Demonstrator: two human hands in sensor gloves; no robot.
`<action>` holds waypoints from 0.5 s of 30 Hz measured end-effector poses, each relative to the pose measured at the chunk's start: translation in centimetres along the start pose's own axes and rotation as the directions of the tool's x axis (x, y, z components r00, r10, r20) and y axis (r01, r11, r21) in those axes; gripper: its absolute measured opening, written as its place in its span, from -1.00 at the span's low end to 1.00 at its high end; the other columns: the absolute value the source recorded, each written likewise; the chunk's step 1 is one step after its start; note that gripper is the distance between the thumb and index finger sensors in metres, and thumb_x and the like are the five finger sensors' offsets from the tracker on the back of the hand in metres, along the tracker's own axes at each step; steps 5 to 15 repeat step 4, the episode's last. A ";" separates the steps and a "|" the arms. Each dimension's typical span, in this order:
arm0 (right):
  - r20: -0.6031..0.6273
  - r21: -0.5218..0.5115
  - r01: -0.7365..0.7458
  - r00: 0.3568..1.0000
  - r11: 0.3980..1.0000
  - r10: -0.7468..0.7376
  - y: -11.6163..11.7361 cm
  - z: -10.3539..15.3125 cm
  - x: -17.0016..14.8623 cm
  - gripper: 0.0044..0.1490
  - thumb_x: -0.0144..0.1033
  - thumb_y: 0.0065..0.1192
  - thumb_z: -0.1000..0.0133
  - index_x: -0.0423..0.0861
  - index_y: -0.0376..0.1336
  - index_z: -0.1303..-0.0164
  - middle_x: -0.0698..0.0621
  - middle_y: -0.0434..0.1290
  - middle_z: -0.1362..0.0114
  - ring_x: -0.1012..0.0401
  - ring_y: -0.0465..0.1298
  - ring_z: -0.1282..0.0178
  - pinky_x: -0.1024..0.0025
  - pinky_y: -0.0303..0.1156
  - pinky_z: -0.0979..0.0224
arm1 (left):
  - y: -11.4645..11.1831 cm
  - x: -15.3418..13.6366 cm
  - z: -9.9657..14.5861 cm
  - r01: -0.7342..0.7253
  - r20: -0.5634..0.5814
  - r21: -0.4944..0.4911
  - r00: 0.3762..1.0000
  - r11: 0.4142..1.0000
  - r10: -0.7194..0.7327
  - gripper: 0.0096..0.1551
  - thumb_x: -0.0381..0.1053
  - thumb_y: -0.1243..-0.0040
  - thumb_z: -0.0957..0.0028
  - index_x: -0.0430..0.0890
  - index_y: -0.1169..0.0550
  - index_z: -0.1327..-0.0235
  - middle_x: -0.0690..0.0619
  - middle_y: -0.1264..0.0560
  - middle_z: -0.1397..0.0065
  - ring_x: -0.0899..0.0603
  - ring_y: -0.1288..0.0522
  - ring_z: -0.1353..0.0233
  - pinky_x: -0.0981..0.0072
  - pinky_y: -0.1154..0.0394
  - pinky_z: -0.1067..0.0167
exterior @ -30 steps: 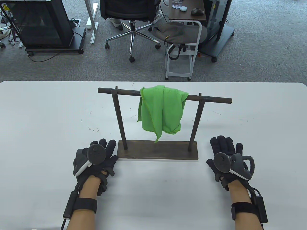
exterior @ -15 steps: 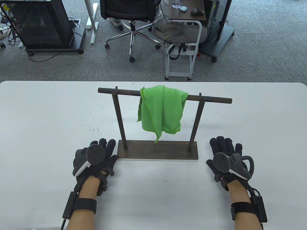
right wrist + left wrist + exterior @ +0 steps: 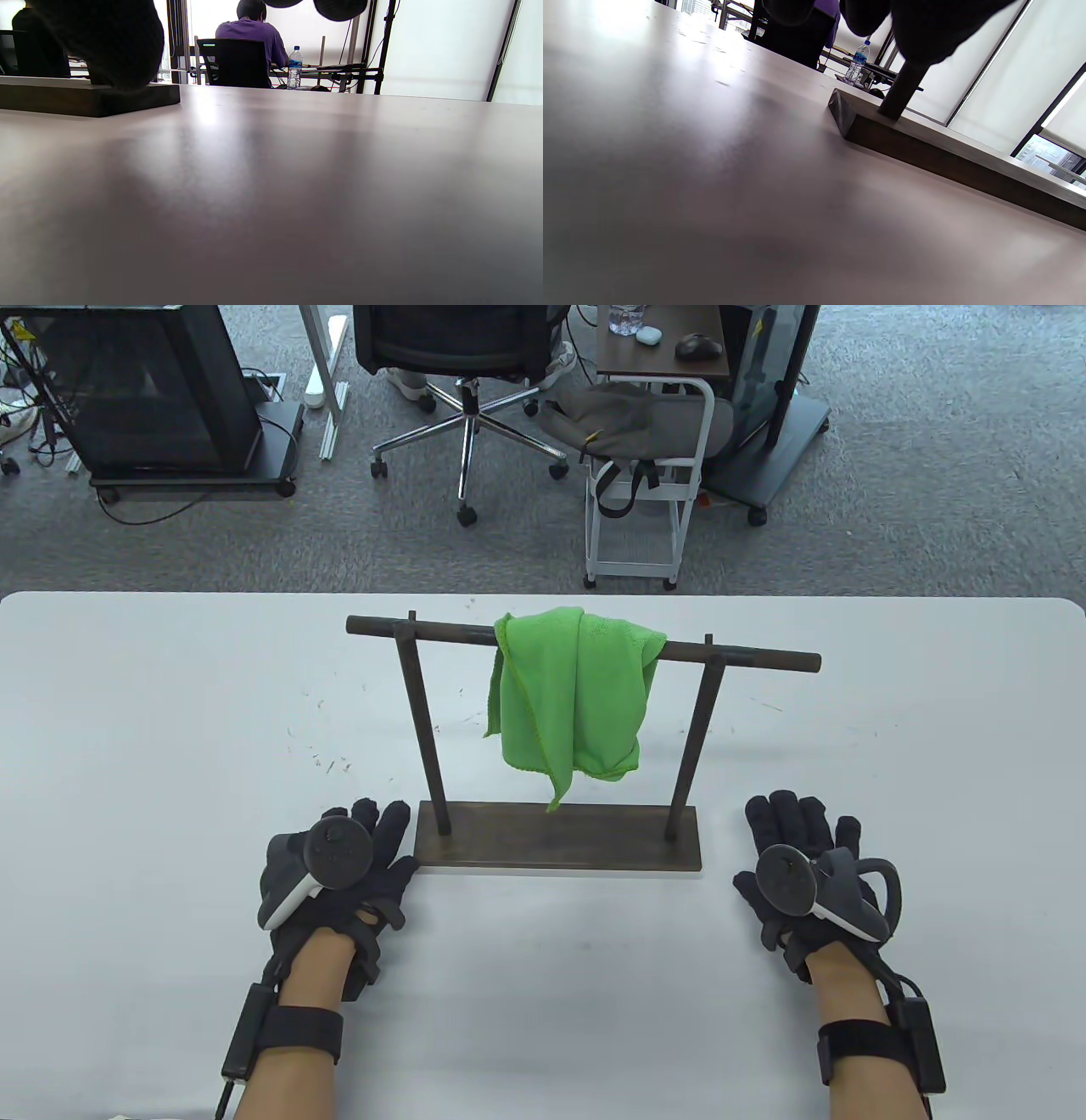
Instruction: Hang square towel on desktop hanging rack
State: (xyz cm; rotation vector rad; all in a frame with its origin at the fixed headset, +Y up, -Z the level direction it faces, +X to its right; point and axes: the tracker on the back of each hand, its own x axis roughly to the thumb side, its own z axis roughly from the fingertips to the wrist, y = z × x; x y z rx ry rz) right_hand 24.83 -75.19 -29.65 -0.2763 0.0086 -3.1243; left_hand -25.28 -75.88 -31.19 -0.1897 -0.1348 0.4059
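A green square towel [image 3: 573,691] hangs draped over the top bar of the dark hanging rack [image 3: 558,844] in the middle of the white table. My left hand [image 3: 356,848] lies flat and empty on the table, just left of the rack's base. My right hand [image 3: 797,836] lies flat and empty on the table, to the right of the base. Neither hand touches the towel. The left wrist view shows the base's near corner [image 3: 846,118] and one upright. The right wrist view shows the base's end [image 3: 97,99].
The white table [image 3: 127,729] has small specks left of the rack. Beyond its far edge stand an office chair [image 3: 462,356], a white cart [image 3: 645,483] and a black cabinet [image 3: 144,390] on the carpet.
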 end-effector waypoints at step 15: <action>0.003 0.000 0.009 1.000 1.000 -0.009 0.1 -0.1 0.0 0.13 0.17 0.31 -0.11 0.08 -0.33 -0.53 -0.18 -0.20 -0.73 -0.27 -0.03 -0.66 -0.48 -0.15 -0.44 | 0.1 0.0 0.0 -0.020 0.004 0.010 1.000 1.000 0.020 -0.18 0.17 -0.21 -0.11 0.09 -0.21 -0.65 -0.17 -0.02 -0.68 -0.56 0.13 -0.63 -0.55 0.26 -0.29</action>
